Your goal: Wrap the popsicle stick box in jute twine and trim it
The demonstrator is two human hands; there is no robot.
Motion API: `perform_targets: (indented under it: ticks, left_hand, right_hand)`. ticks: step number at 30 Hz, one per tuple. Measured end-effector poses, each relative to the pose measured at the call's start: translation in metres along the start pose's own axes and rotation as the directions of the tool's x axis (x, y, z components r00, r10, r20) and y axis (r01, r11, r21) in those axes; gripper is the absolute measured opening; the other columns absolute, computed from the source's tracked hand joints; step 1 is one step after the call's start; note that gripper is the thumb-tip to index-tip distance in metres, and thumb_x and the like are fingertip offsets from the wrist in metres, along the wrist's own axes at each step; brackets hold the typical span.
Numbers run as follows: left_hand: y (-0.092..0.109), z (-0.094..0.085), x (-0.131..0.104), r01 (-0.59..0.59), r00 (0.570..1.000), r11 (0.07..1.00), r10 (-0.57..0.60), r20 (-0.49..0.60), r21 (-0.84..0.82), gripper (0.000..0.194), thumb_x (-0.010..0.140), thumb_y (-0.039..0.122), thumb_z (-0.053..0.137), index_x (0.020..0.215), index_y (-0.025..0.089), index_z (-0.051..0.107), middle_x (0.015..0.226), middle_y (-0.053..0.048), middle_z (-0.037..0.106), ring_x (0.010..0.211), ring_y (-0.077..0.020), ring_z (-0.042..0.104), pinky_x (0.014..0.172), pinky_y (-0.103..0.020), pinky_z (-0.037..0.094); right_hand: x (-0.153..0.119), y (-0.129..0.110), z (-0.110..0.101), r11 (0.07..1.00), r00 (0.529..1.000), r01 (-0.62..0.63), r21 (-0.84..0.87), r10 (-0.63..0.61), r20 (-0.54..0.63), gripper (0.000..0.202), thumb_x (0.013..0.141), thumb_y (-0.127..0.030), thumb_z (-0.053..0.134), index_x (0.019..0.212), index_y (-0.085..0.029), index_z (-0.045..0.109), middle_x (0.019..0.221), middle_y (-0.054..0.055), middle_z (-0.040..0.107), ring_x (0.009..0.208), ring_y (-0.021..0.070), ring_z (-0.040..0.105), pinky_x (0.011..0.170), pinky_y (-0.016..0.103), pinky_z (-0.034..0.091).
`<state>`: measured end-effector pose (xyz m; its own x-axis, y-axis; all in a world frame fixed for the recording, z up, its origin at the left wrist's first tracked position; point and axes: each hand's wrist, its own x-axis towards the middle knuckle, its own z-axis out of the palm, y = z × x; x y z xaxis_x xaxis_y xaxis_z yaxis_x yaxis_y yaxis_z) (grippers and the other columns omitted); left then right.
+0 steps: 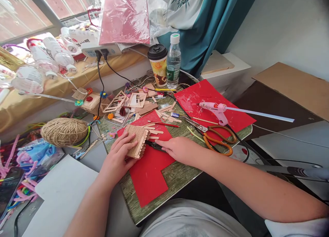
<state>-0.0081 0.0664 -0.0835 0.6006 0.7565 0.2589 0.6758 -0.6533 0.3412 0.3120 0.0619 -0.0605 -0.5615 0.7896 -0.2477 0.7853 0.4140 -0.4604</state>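
My left hand [120,154] is wrapped around a small box [135,135] covered in wound twine, with a row of rounded craft-stick ends along its right edge. The box is tilted over a red sheet [150,185]. In my right hand [180,149] is a slim black tool [154,145], whose tip is close to the box's stick edge. Its exact kind does not show, and I cannot tell whether the tip touches the box. Loose craft sticks [155,131] and a red pencil [167,124] lie just beyond the box.
Orange-handled scissors [218,135] lie right of my hand, near a pink glue gun [214,110] on another red sheet. A water bottle [174,62] and a lidded paper cup [157,65] stand at the back. A twine ball [64,131] sits left; cords cross the table.
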Motion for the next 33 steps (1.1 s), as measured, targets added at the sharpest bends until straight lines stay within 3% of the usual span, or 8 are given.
perform_targets:
  ticks: [11,15,22,33]
  left_hand:
    - [0.001,-0.001,0.001,0.013,1.0,1.0,-0.013,0.007,-0.013,0.053,0.092,0.026,0.078,0.141,0.031,0.057,0.157,-0.013,0.06,0.158,-0.0372,0.042,0.123,-0.066,0.044]
    - [0.0,-0.001,0.0,0.016,1.0,1.0,-0.016,0.004,-0.006,0.05,0.095,0.027,0.075,0.141,0.03,0.056,0.156,-0.013,0.06,0.159,-0.036,0.04,0.123,-0.066,0.044]
    - [-0.001,0.001,-0.001,0.004,1.0,1.0,-0.004,0.005,0.0,0.051,0.095,0.028,0.075,0.142,0.03,0.055,0.158,-0.013,0.059,0.158,-0.0355,0.041,0.124,-0.065,0.043]
    - [0.002,-0.001,0.0,0.0,1.0,1.0,0.0,0.01,-0.001,0.049,0.096,0.027,0.075,0.141,0.028,0.055,0.158,-0.014,0.058,0.159,-0.0354,0.04,0.124,-0.065,0.043]
  right_hand:
    - [-0.004,-0.003,0.006,0.999,1.0,0.004,-0.032,-0.005,-0.027,0.049,0.113,-0.033,0.045,0.161,-0.032,0.052,0.111,0.01,0.083,0.093,0.0249,0.077,0.071,0.03,0.045]
    - [-0.006,-0.003,0.01,0.999,0.999,0.001,-0.051,-0.003,-0.05,0.05,0.113,-0.035,0.043,0.163,-0.031,0.049,0.1,0.009,0.083,0.087,0.0254,0.077,0.068,0.03,0.043]
    - [-0.008,-0.002,0.016,1.0,0.998,-0.018,0.016,0.019,-0.057,0.049,0.113,-0.036,0.043,0.161,-0.03,0.051,0.105,0.009,0.084,0.089,0.0255,0.077,0.071,0.03,0.045]
    - [-0.01,-0.016,0.022,0.997,0.997,-0.06,-0.043,0.058,-0.049,0.053,0.113,-0.033,0.04,0.165,-0.028,0.045,0.096,0.009,0.081,0.083,0.0259,0.077,0.068,0.03,0.047]
